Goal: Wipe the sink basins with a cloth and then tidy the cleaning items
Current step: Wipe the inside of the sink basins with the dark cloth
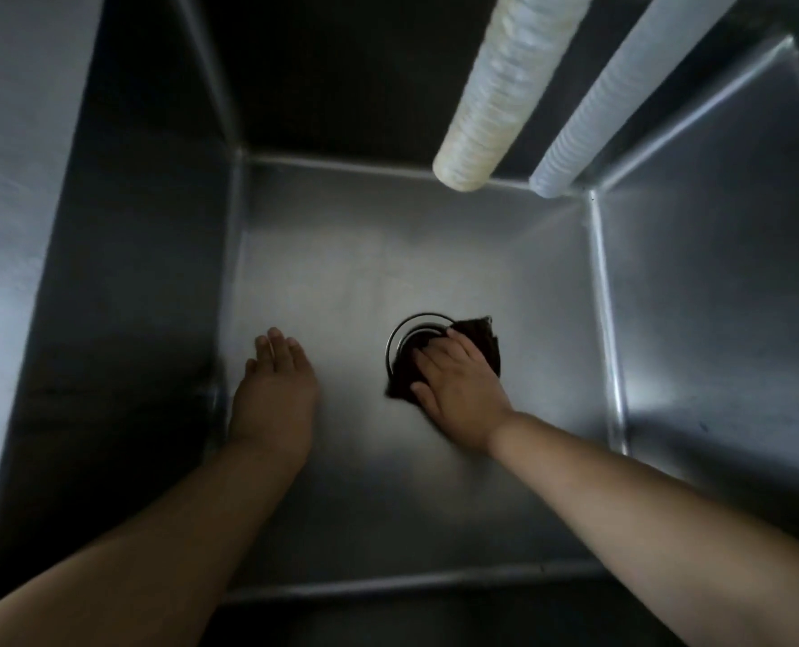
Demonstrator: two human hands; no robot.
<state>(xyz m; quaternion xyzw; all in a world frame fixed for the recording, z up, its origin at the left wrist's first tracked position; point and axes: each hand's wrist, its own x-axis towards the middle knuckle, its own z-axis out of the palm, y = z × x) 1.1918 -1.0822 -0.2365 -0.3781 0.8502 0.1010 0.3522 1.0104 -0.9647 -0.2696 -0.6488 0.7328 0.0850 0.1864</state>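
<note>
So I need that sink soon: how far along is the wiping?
Nothing shows as finished. In hand: the right hand presses the dark cloth over the drain on the basin floor, while the left hand rests flat there. Left: the walls, any other basin, then tidying.

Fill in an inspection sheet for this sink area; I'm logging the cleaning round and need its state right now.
Surface: steel sink basin, deep, floor bare apart from the drain, which the cloth partly covers.
Job's things: dark cloth lies flat on the floor over the drain's right side.
Clutter: nothing seen.
Grippers: right hand presses the cloth with spread fingers; left hand rests flat on the basin floor, holding nothing.
Cables: none; two pale ribbed hoses hang into the basin at the far wall.
Surroundings: dim light; only the basin walls show.
</note>
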